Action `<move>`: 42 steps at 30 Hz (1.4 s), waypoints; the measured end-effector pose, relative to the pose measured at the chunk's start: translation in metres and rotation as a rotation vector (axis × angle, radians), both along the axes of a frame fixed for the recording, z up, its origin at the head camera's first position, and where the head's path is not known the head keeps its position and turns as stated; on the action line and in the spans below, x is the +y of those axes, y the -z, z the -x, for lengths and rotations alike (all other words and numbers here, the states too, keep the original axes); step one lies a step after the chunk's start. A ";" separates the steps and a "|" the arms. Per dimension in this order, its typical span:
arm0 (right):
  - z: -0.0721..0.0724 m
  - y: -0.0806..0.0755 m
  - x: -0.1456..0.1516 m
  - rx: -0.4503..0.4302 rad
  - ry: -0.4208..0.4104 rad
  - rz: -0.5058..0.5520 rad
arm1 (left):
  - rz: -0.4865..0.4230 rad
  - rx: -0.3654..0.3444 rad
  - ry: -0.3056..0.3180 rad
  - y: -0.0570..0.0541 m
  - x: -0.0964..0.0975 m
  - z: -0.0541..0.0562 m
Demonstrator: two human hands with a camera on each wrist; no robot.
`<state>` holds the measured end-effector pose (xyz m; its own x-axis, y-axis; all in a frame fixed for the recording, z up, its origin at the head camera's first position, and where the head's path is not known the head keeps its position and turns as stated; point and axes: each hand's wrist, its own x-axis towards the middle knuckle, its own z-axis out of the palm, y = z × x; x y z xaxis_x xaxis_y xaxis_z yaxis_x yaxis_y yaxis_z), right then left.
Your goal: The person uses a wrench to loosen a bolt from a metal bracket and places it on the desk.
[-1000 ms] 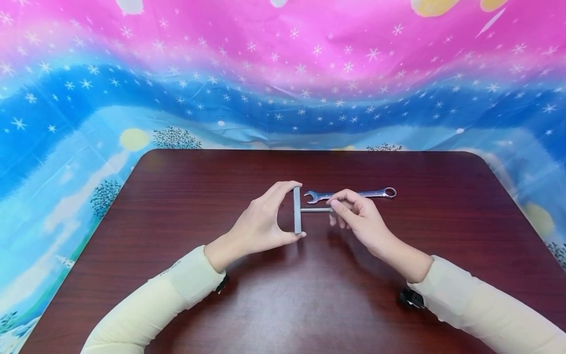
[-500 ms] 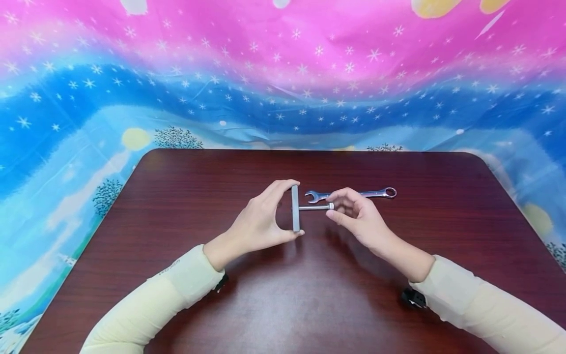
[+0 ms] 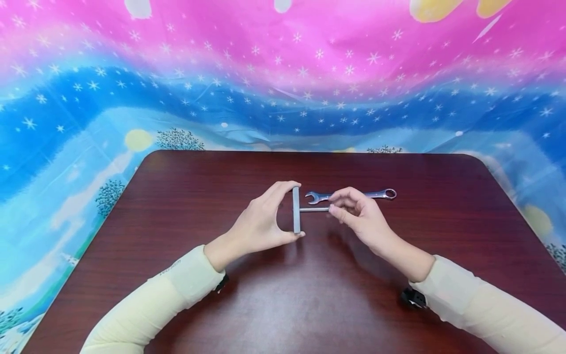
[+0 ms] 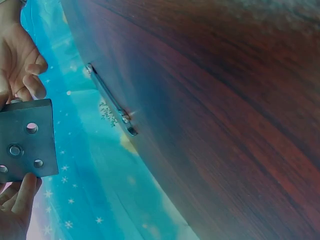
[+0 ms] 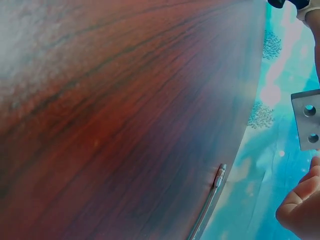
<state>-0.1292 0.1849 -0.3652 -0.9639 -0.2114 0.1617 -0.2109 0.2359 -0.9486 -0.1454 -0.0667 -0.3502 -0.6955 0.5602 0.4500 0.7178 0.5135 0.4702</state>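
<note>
A flat grey metal plate stands on edge above the table, its edges gripped between the thumb and fingers of my left hand. In the left wrist view the plate shows several round holes, with the end of a bolt in the middle one. The bolt's shank sticks out to the right of the plate. My right hand pinches the bolt's far end between thumb and fingers, hiding its head. Behind that hand lies a combination wrench, partly covered by the fingers.
The dark red-brown wooden table has rounded far corners. Along its far edge hangs a pink and blue cloth with snowflakes. A black device sits under the right cuff.
The right fingers opened off the bolt, baring its hex head half a second ago, and now pinch it again. The left hand and plate have barely shifted, and the wrench stays put.
</note>
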 end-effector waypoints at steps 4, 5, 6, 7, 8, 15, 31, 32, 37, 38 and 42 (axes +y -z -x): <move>0.000 0.003 0.002 0.026 -0.009 0.001 | 0.004 -0.009 -0.007 0.002 -0.001 0.000; 0.001 0.003 0.002 0.024 -0.016 -0.003 | 0.003 -0.010 -0.008 0.002 -0.001 0.000; 0.001 0.003 0.003 0.017 -0.027 -0.002 | 0.003 -0.010 -0.008 0.002 -0.001 0.000; 0.001 0.003 0.004 0.008 -0.035 -0.004 | 0.001 -0.010 -0.006 0.002 -0.001 0.000; 0.002 0.003 0.005 -0.001 -0.044 -0.006 | -0.001 -0.009 -0.004 0.002 0.000 0.000; 0.004 -0.002 0.007 -0.047 -0.059 -0.045 | -0.006 0.002 0.005 0.002 0.001 0.001; 0.003 -0.001 0.010 -0.032 -0.084 -0.003 | -0.007 0.005 0.018 0.002 0.004 0.002; 0.004 -0.001 0.010 -0.043 -0.085 -0.012 | -0.007 0.006 0.021 0.002 0.004 0.002; 0.005 -0.001 0.009 -0.048 -0.073 -0.030 | -0.005 0.008 0.017 0.002 0.005 0.002; 0.005 -0.001 0.009 -0.045 -0.073 -0.025 | -0.004 0.005 0.016 0.002 0.005 0.002; 0.005 -0.001 0.010 -0.042 -0.057 -0.023 | -0.001 0.002 0.019 0.002 0.006 0.002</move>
<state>-0.1343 0.1944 -0.3645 -0.9560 -0.2695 0.1160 -0.1849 0.2463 -0.9514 -0.1473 -0.0607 -0.3521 -0.6837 0.5728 0.4521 0.7285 0.4994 0.4690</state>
